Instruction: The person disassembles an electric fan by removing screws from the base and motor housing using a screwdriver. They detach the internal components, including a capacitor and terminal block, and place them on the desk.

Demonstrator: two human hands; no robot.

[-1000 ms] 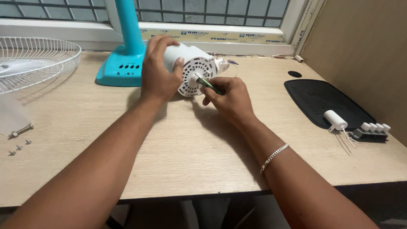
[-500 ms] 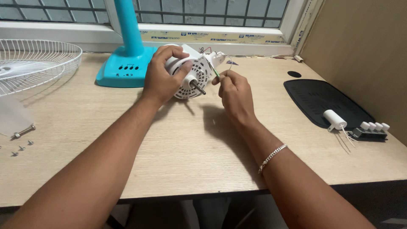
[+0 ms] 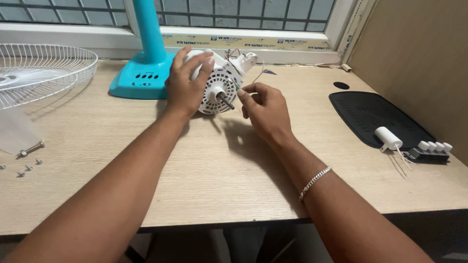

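A white fan motor [image 3: 220,87] with a vented round face and a metal shaft [image 3: 226,101] lies on its side on the wooden desk, in front of the teal fan stand [image 3: 139,80]. My left hand [image 3: 185,83] grips the motor's housing from the left. My right hand [image 3: 263,109] is just right of the motor's face, thumb and forefinger pinched on a thin green tool [image 3: 237,86] whose tip touches the motor's rim. Thin wires stick out of the back of the motor.
A white wire fan guard [image 3: 44,68] lies at the far left, with a bolt [image 3: 30,149] and small screws [image 3: 22,170] near the left edge. At right, a black mat [image 3: 375,117], a white capacitor [image 3: 387,136] and a switch block [image 3: 431,151].
My right hand drew the green tool away from the shaft and up to the motor's right rim. My left hand turned the motor, tilting its face more toward me.
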